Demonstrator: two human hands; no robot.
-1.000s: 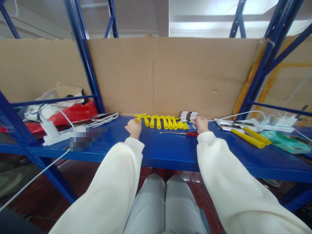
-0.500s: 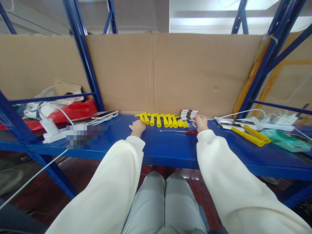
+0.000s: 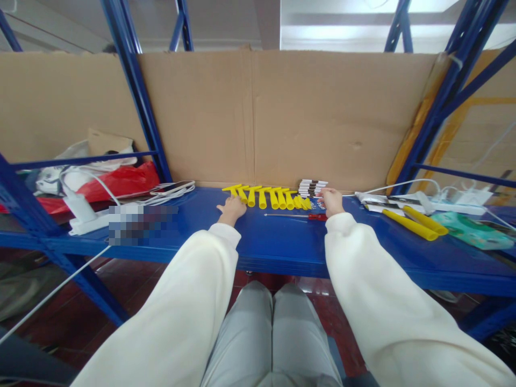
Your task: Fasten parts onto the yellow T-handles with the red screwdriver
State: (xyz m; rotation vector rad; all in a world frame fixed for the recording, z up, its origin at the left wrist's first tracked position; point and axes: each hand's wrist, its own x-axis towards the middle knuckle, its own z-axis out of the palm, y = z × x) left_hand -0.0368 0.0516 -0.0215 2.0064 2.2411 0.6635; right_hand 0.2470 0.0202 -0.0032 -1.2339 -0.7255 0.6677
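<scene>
Several yellow T-shaped plastic handles [image 3: 262,199] lie in a row along the back of the blue shelf. My left hand [image 3: 233,209] rests at the left end of this row, thumb out to the side and fingers stretched over the nearest handles. Smaller yellow pieces [image 3: 302,202] continue the row on the right. Beside them, my right hand [image 3: 332,202] has its fingers pinched together; whatever is between them is too small to make out. Small metal bits [image 3: 318,205] lie left of those fingertips, and behind is a stack of white-and-black pieces [image 3: 312,187]. A red-handled screwdriver [image 3: 316,216] lies in front.
To the right lie two yellow tubes [image 3: 415,224], a green packet [image 3: 471,230] and a white power strip [image 3: 459,208]. Another power strip [image 3: 94,222], coiled white cable [image 3: 177,192] and a red bag [image 3: 121,183] are on the left. Cardboard [image 3: 322,118] walls the back.
My left hand has shifted slightly right, and its curled fingers have stretched out over the handles. My right hand stays in nearly the same place, fingers still pinched.
</scene>
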